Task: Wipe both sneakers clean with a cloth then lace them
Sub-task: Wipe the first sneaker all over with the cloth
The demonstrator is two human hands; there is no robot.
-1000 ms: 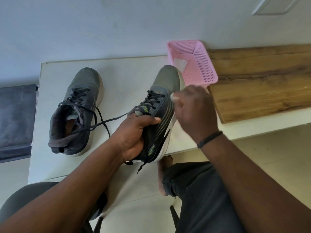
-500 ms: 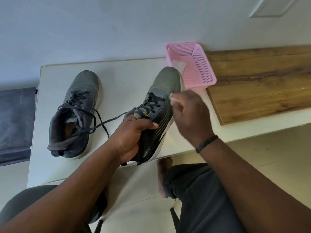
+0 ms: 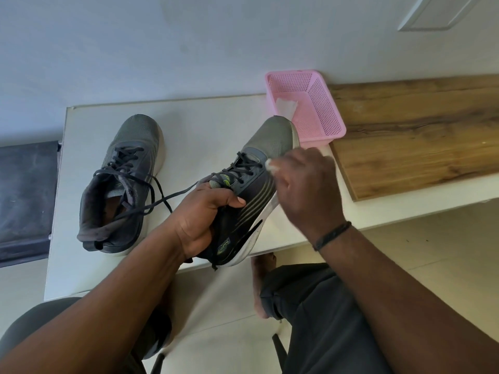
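My left hand (image 3: 201, 211) grips the collar of a grey sneaker (image 3: 267, 139) with a white sole, tilted over the near edge of the white table (image 3: 199, 122). Against that sneaker's right side, near the laces, my right hand (image 3: 307, 184) pinches a small white cloth (image 3: 270, 165); only a corner of the cloth shows. The second grey sneaker (image 3: 127, 168) stands on the table to the left, its dark laces (image 3: 159, 190) loose and trailing toward my left hand.
A pink plastic basket (image 3: 321, 103) holding a white wipe sits at the table's back right, just behind the held sneaker's toe. A wooden board (image 3: 415, 130) lies to the right. A dark bench (image 3: 24, 201) stands left of the table. My knees are below the table edge.
The right hand with the cloth slid a little along the sneaker's right side, toward me and then back up toward the laces. The left hand kept its grip; the other sneaker stayed put.
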